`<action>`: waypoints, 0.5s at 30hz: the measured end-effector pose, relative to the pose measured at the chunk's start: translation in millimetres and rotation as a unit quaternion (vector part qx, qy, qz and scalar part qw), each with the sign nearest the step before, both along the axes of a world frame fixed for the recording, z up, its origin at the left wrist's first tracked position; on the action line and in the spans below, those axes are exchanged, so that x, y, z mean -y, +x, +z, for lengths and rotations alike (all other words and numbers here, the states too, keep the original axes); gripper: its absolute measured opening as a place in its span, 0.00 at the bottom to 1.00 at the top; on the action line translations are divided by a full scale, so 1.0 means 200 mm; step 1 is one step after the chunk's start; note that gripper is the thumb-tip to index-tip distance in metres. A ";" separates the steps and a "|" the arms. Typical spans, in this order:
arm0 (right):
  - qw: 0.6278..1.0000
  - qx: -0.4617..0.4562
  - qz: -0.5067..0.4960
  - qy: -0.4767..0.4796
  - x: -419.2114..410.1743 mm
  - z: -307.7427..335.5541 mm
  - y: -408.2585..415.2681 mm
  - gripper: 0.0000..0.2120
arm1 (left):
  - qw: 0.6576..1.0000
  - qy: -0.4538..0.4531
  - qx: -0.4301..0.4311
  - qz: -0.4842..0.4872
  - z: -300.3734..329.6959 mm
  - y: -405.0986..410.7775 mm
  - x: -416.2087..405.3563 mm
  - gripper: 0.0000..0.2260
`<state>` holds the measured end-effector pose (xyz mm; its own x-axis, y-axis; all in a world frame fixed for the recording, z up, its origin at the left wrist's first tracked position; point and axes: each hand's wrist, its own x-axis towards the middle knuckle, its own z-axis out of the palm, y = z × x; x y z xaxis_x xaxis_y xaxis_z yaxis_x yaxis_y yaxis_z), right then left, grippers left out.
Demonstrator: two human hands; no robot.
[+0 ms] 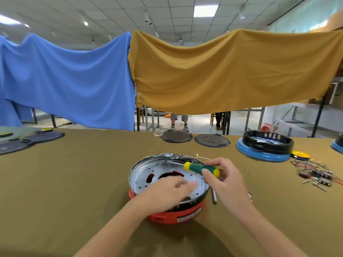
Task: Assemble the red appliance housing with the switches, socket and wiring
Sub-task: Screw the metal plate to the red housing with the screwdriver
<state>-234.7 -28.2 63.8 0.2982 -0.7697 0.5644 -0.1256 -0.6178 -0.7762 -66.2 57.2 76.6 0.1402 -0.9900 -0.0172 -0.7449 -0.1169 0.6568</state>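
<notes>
Holding the screwdriver (201, 169) by its green-and-yellow handle, the right hand (223, 179) had thumb and fingers pinched around the butt end, above the right-hand rim of the silver inner pan (141, 175). That pan sat inside the red appliance housing (167, 216), which rested on the olive cloth of the table (74, 182) directly in front of the person. The tool's long axis ran nearly level, from the hand up and to the left, with the thin shaft reaching across the pan towards its far wall; the tip was too fine and bright against the metal to place exactly. The left hand (172, 190) lay blurred over the pan's floor near the middle, fingers stretched forward and seemingly touching the metal; whether they held a small screw could not be told. Judging by this, the next move hinged on swinging the shaft from near-level to upright over a hole in the floor, just beside the left fingertips, so the right hand was the one nearer to act. Switches and loose wiring (313, 173) lay well apart to the right, not yet fitted.
</notes>
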 end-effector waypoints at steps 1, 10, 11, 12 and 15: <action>0.999 -0.008 0.010 -0.030 -0.01 0.00 0.01 0.10 | 0.994 0.000 -0.106 0.033 0.03 0.01 0.01 0.29; 0.963 -0.124 0.210 -0.112 -0.08 0.00 0.13 0.17 | 0.898 -0.119 -0.401 0.139 0.06 0.09 -0.01 0.09; 0.964 -0.116 0.217 -0.105 -0.07 0.00 0.13 0.17 | 0.895 -0.132 -0.399 0.150 0.07 0.11 -0.02 0.08; 0.968 -0.098 0.211 -0.090 -0.06 0.01 0.12 0.16 | 0.899 -0.145 -0.381 0.161 0.07 0.12 -0.03 0.08; 0.978 -0.085 0.189 0.000 -0.04 0.06 0.12 0.21 | 0.922 -0.159 -0.324 0.139 0.09 0.12 -0.04 0.08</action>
